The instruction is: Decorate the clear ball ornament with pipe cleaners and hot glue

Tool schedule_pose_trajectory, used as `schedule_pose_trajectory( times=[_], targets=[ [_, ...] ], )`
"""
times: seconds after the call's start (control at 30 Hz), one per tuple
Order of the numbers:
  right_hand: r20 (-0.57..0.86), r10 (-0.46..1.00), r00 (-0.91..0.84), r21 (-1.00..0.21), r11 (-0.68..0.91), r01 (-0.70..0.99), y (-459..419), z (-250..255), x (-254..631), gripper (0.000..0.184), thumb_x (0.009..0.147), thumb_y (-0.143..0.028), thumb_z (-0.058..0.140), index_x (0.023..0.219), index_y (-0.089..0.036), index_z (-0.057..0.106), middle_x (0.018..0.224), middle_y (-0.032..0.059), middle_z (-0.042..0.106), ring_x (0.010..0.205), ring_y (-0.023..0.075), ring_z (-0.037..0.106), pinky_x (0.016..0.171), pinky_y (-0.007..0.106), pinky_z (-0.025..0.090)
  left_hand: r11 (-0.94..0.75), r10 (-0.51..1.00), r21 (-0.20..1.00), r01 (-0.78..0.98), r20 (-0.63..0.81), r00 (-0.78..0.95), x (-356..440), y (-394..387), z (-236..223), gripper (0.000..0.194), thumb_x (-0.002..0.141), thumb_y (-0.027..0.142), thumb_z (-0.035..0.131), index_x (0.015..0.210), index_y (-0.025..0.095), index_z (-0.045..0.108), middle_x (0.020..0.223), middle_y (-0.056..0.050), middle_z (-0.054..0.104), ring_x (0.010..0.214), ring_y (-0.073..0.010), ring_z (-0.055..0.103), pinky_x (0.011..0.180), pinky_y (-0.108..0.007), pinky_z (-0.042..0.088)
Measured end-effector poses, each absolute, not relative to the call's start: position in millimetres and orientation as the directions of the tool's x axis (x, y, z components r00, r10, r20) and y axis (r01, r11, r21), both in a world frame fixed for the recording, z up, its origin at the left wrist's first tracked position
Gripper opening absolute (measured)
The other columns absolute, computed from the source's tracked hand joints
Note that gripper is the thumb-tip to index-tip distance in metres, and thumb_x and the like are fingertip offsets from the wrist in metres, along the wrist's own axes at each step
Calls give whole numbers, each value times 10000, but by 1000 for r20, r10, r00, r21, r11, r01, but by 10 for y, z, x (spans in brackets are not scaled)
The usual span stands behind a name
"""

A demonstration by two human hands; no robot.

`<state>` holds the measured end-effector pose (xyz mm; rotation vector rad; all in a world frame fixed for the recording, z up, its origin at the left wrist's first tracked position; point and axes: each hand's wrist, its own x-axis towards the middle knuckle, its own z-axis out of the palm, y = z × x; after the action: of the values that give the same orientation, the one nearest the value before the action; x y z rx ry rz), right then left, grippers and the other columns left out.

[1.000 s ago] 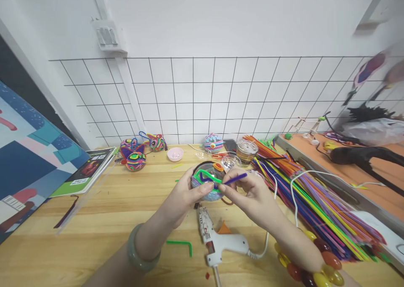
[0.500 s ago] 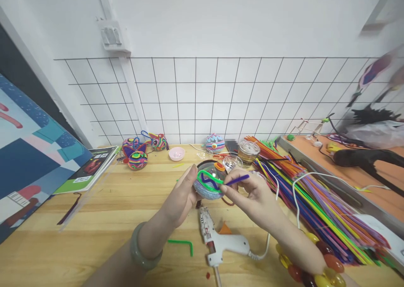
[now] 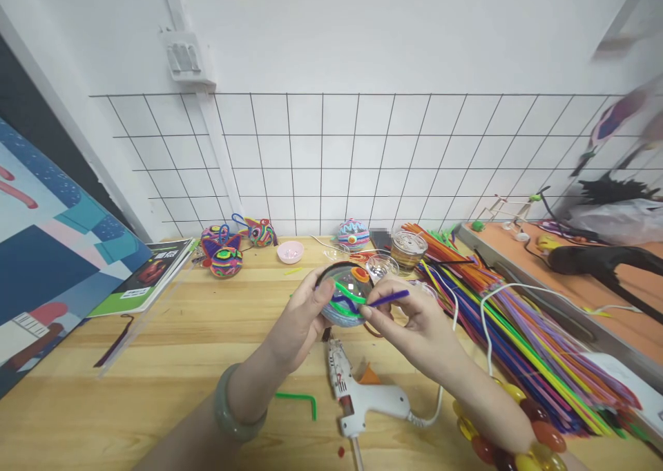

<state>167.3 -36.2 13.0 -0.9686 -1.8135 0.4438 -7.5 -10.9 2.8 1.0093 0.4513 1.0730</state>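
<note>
My left hand (image 3: 303, 322) grips a clear plastic dome (image 3: 346, 300) decorated with green, purple and orange pipe cleaners, thumb on its upper left edge. My right hand (image 3: 409, 322) pinches a purple pipe cleaner (image 3: 386, 298) whose near end lies on the dome beside a wavy green strip; its free end points right. Both hands hover above the wooden table (image 3: 170, 360). A green bangle circles my left wrist and a beaded bracelet my right.
A white glue gun (image 3: 362, 398) with cord lies just below my hands, a bent green pipe cleaner (image 3: 299, 400) to its left. A large pile of coloured pipe cleaners (image 3: 518, 326) fills the right. Finished decorated balls (image 3: 225, 260), small cups and a booklet (image 3: 145, 277) sit at the back.
My left thumb has shifted up onto the dome's top left edge and the dome has turned slightly. The right hand keeps its pinch on the purple pipe cleaner.
</note>
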Motion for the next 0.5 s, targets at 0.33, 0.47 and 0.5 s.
schedule_pose_trajectory(
  times=[0.33,0.47,0.5],
  targets=[
    [567,805,-174,-709,584,395,-364,140,1680,85,853,-220,620,775,-196,596,686,3,573,615,154,553,572,295,447,145,859,860,-489,137,494,-85,-99,19,452,849,381,628,1243,182,525,1259,-129,593,1148,-255,559,942,-373,470],
    [563,812,-153,-719,573,393,-357,146,1692,66,851,-230,620,798,-196,598,683,-4,565,579,146,541,534,288,440,132,844,875,-465,146,516,-78,-90,19,464,803,254,697,1236,202,539,1242,-103,605,1130,-233,570,932,-342,470],
    [562,813,-151,-720,571,394,-355,146,1695,68,850,-234,620,797,-197,600,679,-4,567,577,147,542,528,287,438,115,845,883,-456,154,512,-78,-88,13,457,795,235,706,1224,198,551,1233,-102,610,1122,-231,574,931,-339,470]
  ],
)
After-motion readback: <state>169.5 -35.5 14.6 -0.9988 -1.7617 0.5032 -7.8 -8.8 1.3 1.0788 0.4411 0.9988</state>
